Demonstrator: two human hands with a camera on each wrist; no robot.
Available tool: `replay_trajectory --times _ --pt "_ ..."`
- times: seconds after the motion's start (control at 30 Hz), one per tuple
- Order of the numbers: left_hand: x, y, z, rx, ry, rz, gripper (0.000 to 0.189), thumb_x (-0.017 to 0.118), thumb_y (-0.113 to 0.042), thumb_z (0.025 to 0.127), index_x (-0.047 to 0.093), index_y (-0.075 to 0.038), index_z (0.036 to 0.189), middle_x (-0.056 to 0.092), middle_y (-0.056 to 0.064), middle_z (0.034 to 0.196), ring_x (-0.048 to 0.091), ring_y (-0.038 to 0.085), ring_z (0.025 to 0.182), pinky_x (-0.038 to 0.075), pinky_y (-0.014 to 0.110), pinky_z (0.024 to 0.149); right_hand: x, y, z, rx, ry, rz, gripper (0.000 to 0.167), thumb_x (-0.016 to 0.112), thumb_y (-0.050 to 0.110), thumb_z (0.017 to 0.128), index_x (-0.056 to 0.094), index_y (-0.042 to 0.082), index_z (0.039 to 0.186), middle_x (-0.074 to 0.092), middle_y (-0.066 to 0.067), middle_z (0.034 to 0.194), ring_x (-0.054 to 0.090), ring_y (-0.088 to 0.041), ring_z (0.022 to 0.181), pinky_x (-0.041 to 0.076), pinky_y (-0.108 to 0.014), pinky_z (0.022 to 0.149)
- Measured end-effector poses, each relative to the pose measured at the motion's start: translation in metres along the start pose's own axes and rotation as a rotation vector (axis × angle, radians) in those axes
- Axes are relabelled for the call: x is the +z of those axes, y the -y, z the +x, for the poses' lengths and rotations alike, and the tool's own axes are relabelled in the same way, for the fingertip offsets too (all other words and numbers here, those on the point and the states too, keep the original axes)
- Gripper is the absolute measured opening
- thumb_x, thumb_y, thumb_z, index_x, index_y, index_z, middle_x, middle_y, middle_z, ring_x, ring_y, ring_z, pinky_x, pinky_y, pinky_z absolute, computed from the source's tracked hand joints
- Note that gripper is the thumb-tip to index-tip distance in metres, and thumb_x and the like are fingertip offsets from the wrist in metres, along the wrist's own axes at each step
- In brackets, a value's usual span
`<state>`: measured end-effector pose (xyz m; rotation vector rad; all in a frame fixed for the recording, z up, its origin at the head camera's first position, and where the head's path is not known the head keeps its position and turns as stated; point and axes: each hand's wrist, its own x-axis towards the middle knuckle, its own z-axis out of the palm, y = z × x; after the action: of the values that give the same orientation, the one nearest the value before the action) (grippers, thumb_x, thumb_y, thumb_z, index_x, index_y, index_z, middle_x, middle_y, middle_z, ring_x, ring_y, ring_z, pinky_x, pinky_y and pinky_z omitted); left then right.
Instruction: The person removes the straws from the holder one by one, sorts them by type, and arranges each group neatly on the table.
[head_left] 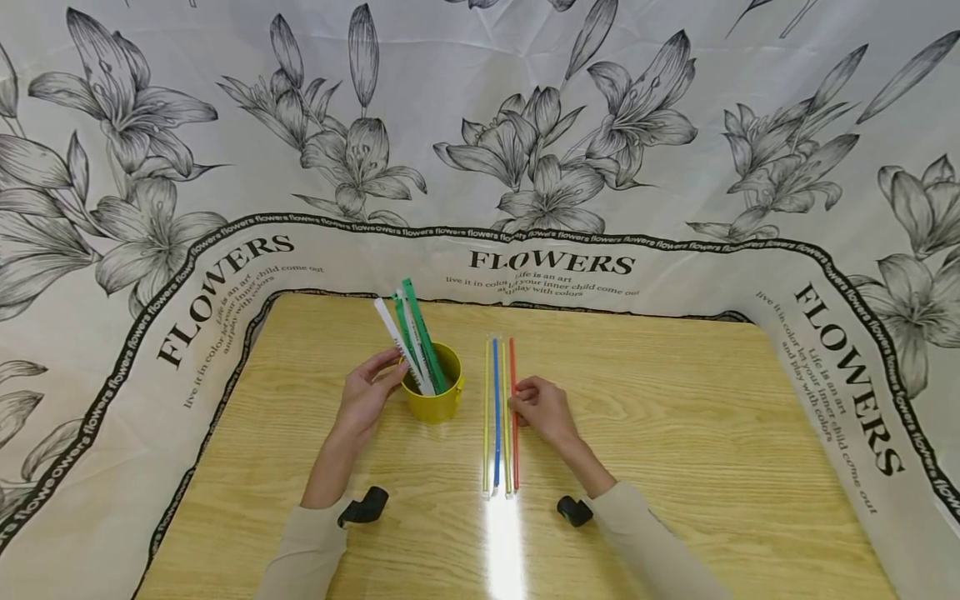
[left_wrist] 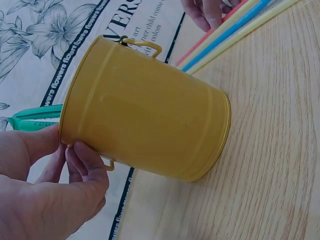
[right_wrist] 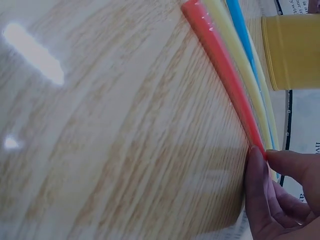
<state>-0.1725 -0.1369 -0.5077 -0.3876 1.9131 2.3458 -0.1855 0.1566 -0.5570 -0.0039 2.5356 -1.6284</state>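
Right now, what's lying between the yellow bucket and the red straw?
The head view shows, from the yellow bucket outward, a yellow straw, a blue straw, then a second yellow straw beside the red straw.

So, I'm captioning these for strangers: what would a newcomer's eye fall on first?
Probably the yellow bucket on the table, gripped at its rim by the left hand, with green and white packets leaning in it. Next, the straws beside it, where the right hand pinches the red straw, then the flower-printed cloth behind.
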Motion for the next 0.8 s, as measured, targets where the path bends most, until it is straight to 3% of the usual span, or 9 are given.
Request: replay_trajectory --times 0.43,0.6,0.8 --pt "0.0 0.0 0.0 0.008 0.01 -0.008 0.039 0.066 -0.006 0.101 0.059 0.003 0.139 0.054 0.012 0.135 0.058 0.018 0.117 0.055 0.024 0.094 -0.003 0.007 0.001 -0.022 0.006 -0.051 0.022 0.072 0.0 0.094 0.066 -0.01 0.112 0.067 -0.018 0.095 0.07 -0.024 0.076 0.061 -0.029 0.06" --pt "0.0 0.0 0.0 0.001 0.009 0.006 0.04 0.066 -0.007 0.101 0.058 0.003 0.139 0.054 0.013 0.137 0.057 0.019 0.118 0.055 0.022 0.093 -0.007 0.017 0.006 -0.092 -0.024 -0.151 0.02 0.07 0.008 0.097 0.068 -0.006 0.112 0.07 -0.016 0.098 0.07 -0.028 0.087 0.059 -0.032 0.069" --pt "0.0 0.0 0.0 -0.003 0.01 0.011 0.041 0.066 -0.006 0.101 0.057 0.003 0.141 0.053 0.014 0.137 0.057 0.017 0.117 0.055 0.021 0.093 -0.011 0.038 0.013 -0.143 -0.022 -0.122 0.019 0.068 0.01 0.1 0.068 -0.004 0.113 0.07 -0.017 0.103 0.069 -0.031 0.095 0.059 -0.042 0.084"
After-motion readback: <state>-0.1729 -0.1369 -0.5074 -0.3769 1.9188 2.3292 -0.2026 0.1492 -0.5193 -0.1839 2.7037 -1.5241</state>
